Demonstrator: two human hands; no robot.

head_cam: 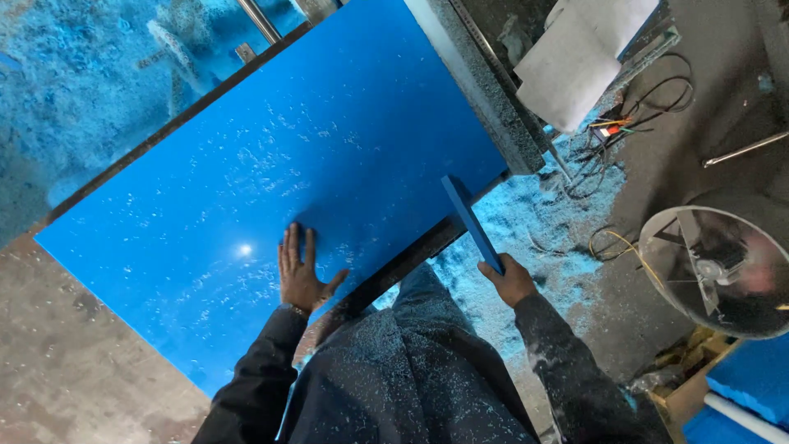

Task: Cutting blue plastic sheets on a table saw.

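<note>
Clothing: the person's dark jacket and trousers [411, 370] are dusted all over with pale blue chips.
Left hand: the left hand [300, 275] lies flat and released, fingers spread, palm down on the blue sheet [279, 164], close to the sheet's near edge.
Right hand: the right hand [511, 279] is clenched round the lower end of a narrow blue strip [468, 220] — the strip slants up and away toward the sheet's near right corner.
Sheet: large, smooth, speckled with chips, resting on a dark frame whose rail [411, 259] shows along the near edge.
Doing it well: judged from the grip, the flat palm should keep pressing the sheet steady while the strip is held firmly by its end — clear of the sheet's corner.
Floor at right: blue shavings [534, 222], tangled cables [608, 131] and a round fan [723, 271].
Far side: a folded white sheet [575, 57] beyond the far right corner; more shavings past the far left edge.
</note>
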